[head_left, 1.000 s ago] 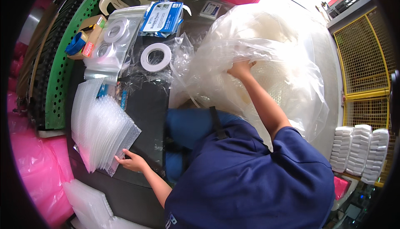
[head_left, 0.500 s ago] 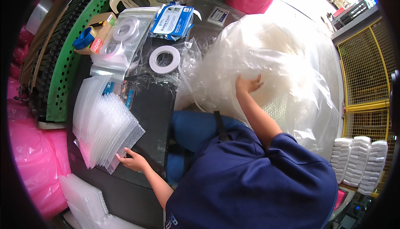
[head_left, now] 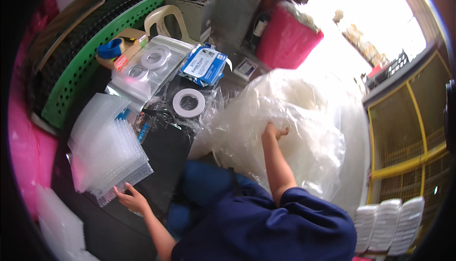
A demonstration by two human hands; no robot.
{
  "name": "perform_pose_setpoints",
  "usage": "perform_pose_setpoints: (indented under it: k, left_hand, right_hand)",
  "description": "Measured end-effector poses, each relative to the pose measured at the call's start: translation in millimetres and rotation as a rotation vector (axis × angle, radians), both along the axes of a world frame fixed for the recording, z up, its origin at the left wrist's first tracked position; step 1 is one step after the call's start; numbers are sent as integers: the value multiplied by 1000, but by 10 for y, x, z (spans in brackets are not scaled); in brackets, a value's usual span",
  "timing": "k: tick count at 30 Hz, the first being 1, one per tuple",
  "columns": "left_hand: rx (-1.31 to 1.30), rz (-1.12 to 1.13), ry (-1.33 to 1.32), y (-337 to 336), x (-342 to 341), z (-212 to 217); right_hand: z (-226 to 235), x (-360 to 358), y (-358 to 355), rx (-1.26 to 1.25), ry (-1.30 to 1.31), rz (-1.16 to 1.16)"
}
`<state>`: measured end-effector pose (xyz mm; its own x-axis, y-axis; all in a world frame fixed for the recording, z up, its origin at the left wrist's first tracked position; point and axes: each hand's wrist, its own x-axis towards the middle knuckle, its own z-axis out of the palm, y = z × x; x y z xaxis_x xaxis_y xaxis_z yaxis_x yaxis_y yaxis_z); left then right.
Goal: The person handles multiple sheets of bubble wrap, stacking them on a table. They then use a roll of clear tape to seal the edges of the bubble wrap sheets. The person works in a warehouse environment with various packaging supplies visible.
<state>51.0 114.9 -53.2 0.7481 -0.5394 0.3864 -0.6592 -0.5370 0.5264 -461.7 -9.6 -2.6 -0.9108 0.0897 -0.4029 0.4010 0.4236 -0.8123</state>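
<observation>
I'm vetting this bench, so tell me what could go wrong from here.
The fanned stack of bubble-wrap pieces could slide apart if nudged: its layers overlap unevenly, and the left hand is only at its lower edge. The right hand, at the big clear bag, might snag or tear its crumpled film.

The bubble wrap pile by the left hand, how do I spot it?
Find the black table. Near its left edge lies the bubble wrap pile. Unlike the other bubble stack at the lower left, its sheets fan out, with the left hand at the near edge.
</observation>
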Motion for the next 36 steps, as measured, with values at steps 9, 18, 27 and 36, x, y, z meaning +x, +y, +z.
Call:
perform_pose_setpoints:
  k: [9, 18, 27, 36]
  left_hand:
    - [-86, -41, -2, -10, -16, -5]
    - [-33, -26, 6, 12, -9, -6]
    - [-24, -53, 107, 21, -83, -33]
    - [-28, -37, 83, 17, -88, 67]
  right_hand:
    - [-90, -1577, 486, 552, 1126, 818]
    - [2364, -1202, 1042, 40, 788, 1463]
    - [4279, 126, 985, 190, 853, 2614]
    - [1781, -123, -464, -824, -93, 1174]
